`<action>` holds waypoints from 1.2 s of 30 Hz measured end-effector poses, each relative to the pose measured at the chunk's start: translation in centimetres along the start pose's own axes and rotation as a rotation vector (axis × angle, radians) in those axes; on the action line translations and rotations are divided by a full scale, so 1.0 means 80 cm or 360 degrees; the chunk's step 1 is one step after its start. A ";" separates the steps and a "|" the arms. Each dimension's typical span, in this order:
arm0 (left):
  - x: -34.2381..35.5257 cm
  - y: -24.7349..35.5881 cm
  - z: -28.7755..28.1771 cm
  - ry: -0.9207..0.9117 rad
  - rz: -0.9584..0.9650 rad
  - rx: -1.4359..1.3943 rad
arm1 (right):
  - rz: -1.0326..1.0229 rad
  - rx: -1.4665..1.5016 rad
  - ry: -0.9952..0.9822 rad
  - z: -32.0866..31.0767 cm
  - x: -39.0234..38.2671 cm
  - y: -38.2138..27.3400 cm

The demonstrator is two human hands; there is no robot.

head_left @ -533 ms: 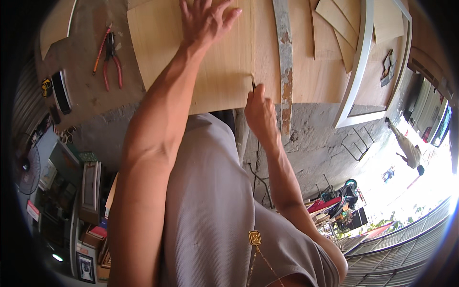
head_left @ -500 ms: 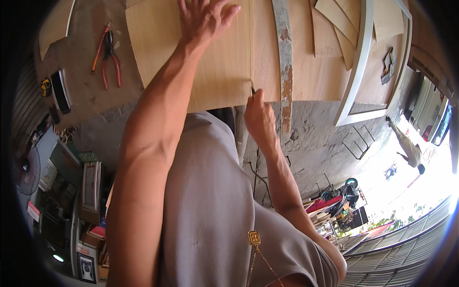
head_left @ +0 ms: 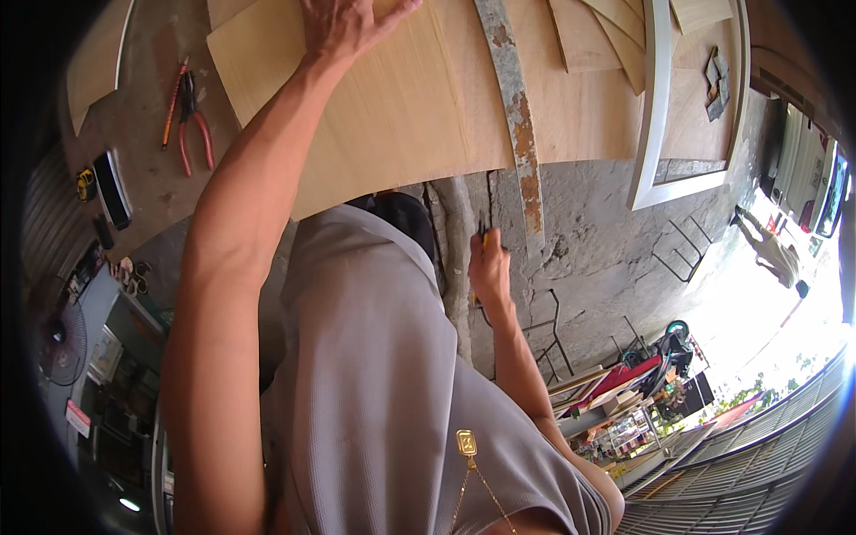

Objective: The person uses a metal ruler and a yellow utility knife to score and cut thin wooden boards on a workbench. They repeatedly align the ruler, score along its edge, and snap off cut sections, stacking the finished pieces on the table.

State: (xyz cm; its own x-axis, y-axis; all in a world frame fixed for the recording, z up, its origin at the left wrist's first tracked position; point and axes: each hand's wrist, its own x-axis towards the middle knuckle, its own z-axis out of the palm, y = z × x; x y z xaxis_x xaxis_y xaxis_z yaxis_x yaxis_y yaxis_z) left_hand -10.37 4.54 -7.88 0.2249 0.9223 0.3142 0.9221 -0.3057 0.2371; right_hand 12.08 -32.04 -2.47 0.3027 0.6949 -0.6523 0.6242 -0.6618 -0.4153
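A light plywood panel [head_left: 374, 125] lies on the worktable, a thin line running along it. My left hand [head_left: 352, 22] rests at its upper part with fingers spread, holding nothing visible; the fingertips are cut off by the top edge. My right hand [head_left: 490, 267] is closed round a yellow-and-black utility knife [head_left: 486, 236], below the panel's near edge, over the concrete floor. A long, flat, rust-patched metal strip [head_left: 513, 107] lies across the wood to the right of the line and juts past the near edge.
Red-handled pliers [head_left: 196, 143], a pencil [head_left: 173, 111], a phone [head_left: 111, 187] and a tape measure [head_left: 86, 185] lie at the left. A white frame [head_left: 653, 116] and loose plywood pieces [head_left: 588, 36] are at the right. A person [head_left: 771, 250] stands beyond near a vehicle.
My right hand has come down off the panel's near edge with the knife. The whole view has shifted slightly, the table appearing further left and up; my left hand remains on the panel.
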 end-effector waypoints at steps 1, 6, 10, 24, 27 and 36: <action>0.001 -0.002 0.000 0.0027 0.0056 -0.0042 | -0.0069 0.0158 0.0060 -0.003 0.015 -0.008; 0.000 -0.002 0.004 -0.0038 0.0072 -0.0064 | -0.0140 0.0569 0.0308 0.000 0.061 -0.065; -0.003 -0.003 0.001 -0.0064 0.0115 -0.0041 | -0.0039 0.0913 0.0312 0.010 0.071 -0.102; -0.002 -0.001 -0.001 -0.0026 0.0233 -0.0095 | 0.0264 0.1358 0.0362 0.016 0.081 -0.144; -0.002 0.002 -0.006 -0.0088 0.0204 -0.0072 | 0.0342 0.1350 0.0343 0.007 0.083 -0.154; 0.002 0.006 -0.006 0.0012 0.0159 -0.0161 | -0.0090 0.0486 0.0320 -0.041 0.108 -0.180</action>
State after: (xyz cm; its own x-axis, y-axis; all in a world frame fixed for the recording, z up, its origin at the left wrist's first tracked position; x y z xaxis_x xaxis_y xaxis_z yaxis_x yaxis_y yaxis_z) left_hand -10.06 4.43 -7.23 0.3112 0.8845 0.3477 0.8589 -0.4184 0.2954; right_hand 8.06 -15.59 0.00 0.4283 0.7541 -0.4980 0.4095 -0.6532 -0.6369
